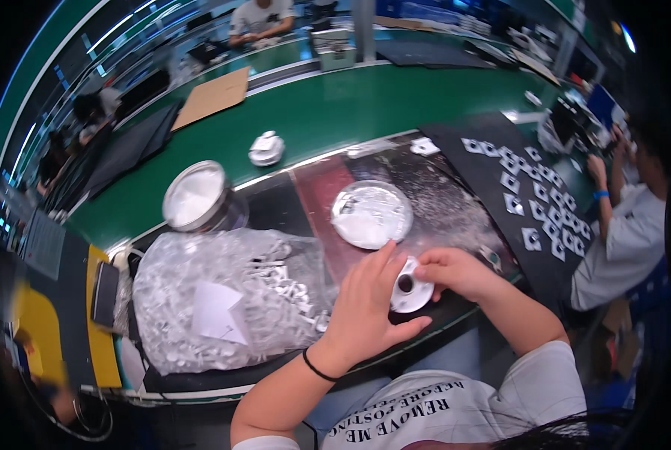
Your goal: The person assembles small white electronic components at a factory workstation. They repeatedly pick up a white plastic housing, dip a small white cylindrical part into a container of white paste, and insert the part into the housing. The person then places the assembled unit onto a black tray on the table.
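Note:
Near the front edge of the workbench, my right hand (pixel 459 276) pinches a white round part (pixel 416 298) with a dark hole in its middle. My left hand (pixel 367 304) is spread beside it, fingers stretched out and thumb apart; whether its fingertips touch the part I cannot tell. Just beyond my hands sits a round dish (pixel 371 215) with a shiny white and silvery surface. To the left lies a large clear plastic bag (pixel 174 300) full of small white pieces, with a white sheet of paper (pixel 221 313) on top.
Behind the bag stands a round tub (pixel 197 196), tilted. A small stack of white parts (pixel 266 148) sits on the green conveyor (pixel 313 116). At right, a black mat (pixel 463 169) carries several white parts; a co-worker (pixel 624 232) sits beyond it. Cardboard (pixel 214 96) lies at the back.

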`<state>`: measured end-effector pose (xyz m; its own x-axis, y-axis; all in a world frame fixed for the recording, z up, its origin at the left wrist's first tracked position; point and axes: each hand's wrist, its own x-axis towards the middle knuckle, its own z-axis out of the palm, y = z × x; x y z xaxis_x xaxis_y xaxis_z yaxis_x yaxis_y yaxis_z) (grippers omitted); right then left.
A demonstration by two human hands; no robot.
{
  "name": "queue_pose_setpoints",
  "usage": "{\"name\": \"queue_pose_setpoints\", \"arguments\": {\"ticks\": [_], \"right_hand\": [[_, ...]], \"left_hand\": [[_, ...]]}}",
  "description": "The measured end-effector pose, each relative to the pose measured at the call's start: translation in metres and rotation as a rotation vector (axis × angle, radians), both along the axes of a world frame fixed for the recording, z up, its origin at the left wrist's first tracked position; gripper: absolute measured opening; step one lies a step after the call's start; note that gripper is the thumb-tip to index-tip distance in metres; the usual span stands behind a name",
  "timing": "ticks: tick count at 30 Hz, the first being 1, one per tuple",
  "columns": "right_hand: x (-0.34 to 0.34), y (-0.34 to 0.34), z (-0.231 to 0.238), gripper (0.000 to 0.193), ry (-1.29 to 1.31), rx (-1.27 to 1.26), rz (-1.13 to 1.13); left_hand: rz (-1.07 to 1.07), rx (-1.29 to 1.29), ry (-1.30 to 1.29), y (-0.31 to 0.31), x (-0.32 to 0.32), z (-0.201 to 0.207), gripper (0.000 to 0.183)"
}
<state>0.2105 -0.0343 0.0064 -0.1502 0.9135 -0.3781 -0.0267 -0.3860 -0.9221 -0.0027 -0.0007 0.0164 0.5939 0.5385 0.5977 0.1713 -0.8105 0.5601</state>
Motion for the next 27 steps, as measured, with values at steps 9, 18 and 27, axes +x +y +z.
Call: {"name": "queue_pose_setpoints", "arguments": {"ticks": [9,18,27], "right_hand": [[0.017,-0.064,0.016,0.034,-0.707,0.415,-0.163],[0.103,-0.138,0.001,0.047,-1.426,0.286,-0.533],[0.113,-0.117,-0.013,0.055,-1.462,0.234,-0.451]], "left_hand": [[-0.061,-0.189,0.262,-0.007,0.008,-0.012,0.081],[-0.078,-0.114,0.261,-0.009,0.008,-0.013,0.085],[-0.054,-0.123,0.271,-0.006,0.006,-0.018,0.090]]}}
